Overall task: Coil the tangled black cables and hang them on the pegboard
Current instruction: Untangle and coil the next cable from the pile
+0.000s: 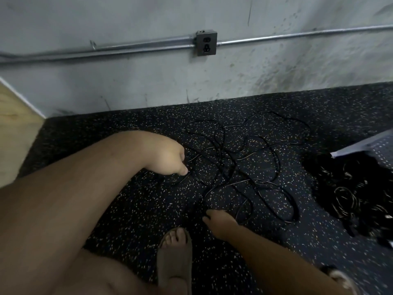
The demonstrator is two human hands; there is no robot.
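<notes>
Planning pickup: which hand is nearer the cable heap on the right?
Right. The right hand is left of the heap; the left hand is farther left, by the tangle.

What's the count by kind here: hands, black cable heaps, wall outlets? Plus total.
Hands: 2, left hand and right hand
Black cable heaps: 2, loose tangle and dense pile
Wall outlets: 1, wall outlet
Total: 5
</notes>
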